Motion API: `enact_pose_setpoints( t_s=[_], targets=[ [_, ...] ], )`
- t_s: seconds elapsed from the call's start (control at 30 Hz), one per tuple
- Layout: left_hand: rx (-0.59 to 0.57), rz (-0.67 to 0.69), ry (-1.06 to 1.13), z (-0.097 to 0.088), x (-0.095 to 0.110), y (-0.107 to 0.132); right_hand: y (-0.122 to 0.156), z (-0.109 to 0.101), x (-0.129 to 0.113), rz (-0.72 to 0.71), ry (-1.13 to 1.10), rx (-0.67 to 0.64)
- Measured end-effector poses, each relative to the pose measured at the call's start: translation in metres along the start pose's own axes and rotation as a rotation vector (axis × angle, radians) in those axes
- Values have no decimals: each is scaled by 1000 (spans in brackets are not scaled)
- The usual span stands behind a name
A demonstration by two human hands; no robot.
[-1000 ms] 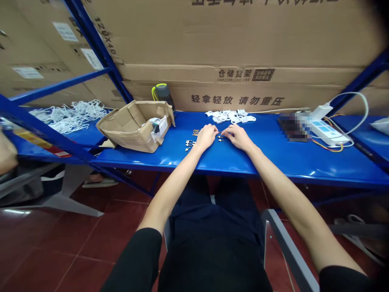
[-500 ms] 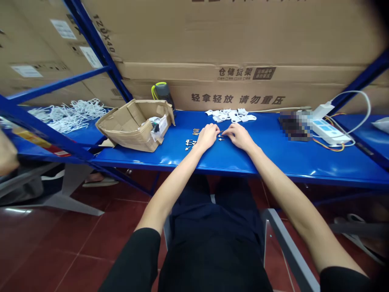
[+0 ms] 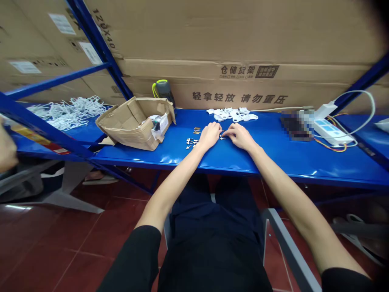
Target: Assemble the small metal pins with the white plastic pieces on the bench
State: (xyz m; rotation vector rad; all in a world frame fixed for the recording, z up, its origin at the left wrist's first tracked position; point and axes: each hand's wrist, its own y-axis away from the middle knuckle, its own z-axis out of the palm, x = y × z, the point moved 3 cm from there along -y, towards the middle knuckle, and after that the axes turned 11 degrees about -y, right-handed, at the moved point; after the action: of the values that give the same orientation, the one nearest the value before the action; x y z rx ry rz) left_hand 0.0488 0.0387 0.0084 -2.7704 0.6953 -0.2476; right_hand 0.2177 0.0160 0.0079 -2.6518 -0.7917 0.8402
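My left hand rests over the blue tabletop with its fingers bent and pressed together; what they hold is too small to make out. Facing it, my right hand is closed in a pinch, its fingertips almost meeting the left ones. Just beneath the fingertips lies a small white part with a dark pin. Several similar small pinned parts lie left of my left hand, partly hidden by it. Behind them are a few little brass-coloured pieces. Flat white plastic pieces form a loose pile beyond both hands.
An open cardboard box stands at the left, a dark bottle behind it. A white power strip with cables lies right, beside a blurred-out dark object. White cords cover the left shelf. Another person's arm shows far left.
My fingertips have shifted slightly, and the small pinned part below them now sits closer to my right fingers. The view has moved a little. Other things stay in place.
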Motion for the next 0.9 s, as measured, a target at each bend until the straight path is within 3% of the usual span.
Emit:
enact_pose_setpoints(
  t_s=[0.3, 0.47, 0.63, 0.9],
  targets=[
    [-10, -23, -17, -3, 0, 1, 1, -4, 4, 28, -80, 92],
    [42, -34, 49, -6, -7, 4, 3, -4, 0, 0, -118, 15],
    [140, -11, 272, -22, -9, 14, 3, -3, -1, 2, -60, -13],
    [84, 58, 375, -25, -7, 22, 3, -5, -3, -20, 16, -27]
  ],
)
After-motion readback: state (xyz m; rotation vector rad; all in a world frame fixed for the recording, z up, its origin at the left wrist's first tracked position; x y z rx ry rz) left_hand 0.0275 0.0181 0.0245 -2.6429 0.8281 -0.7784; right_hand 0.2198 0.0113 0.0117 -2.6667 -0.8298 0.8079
